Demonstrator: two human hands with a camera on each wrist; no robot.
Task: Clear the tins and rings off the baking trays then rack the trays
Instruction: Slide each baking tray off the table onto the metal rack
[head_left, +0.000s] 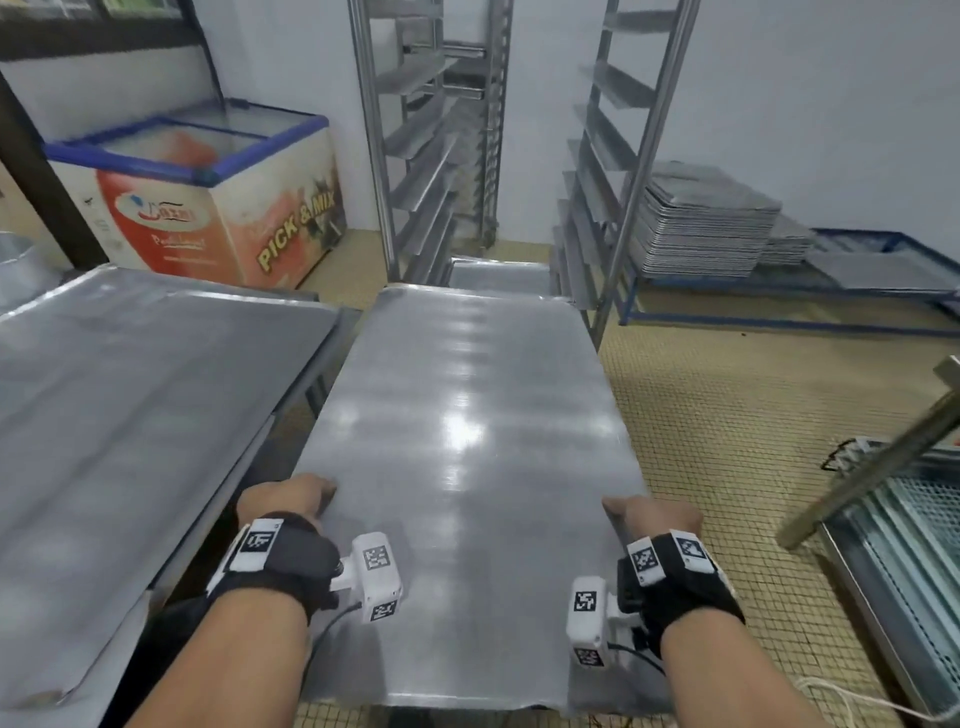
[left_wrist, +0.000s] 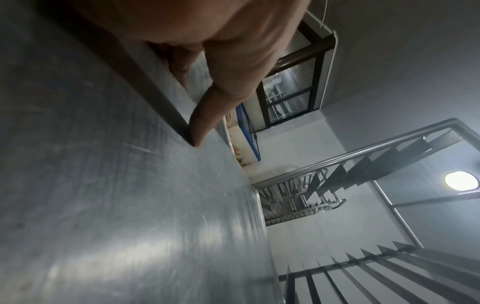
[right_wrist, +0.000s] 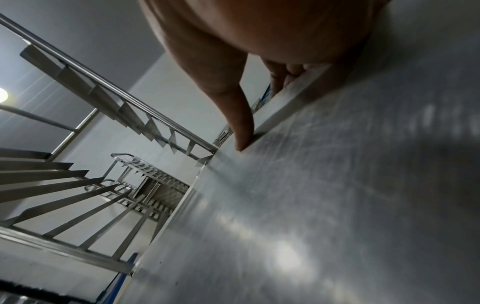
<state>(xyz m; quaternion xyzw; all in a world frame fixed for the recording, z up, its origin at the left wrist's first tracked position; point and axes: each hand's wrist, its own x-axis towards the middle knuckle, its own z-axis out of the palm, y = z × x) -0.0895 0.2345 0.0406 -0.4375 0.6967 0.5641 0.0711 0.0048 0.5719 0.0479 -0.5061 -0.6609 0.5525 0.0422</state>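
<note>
Left wrist: thumb (left_wrist: 200, 131) atop tray (left_wrist: 130, 205).

Black wrist straps (head_left: 280, 566) carry white camera units (head_left: 376, 574) with square black-and-white markers and thin cables.

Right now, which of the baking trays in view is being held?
The large bare tray in the middle, gripped at its long edges by left hand and right hand; the others lie untouched.
</note>
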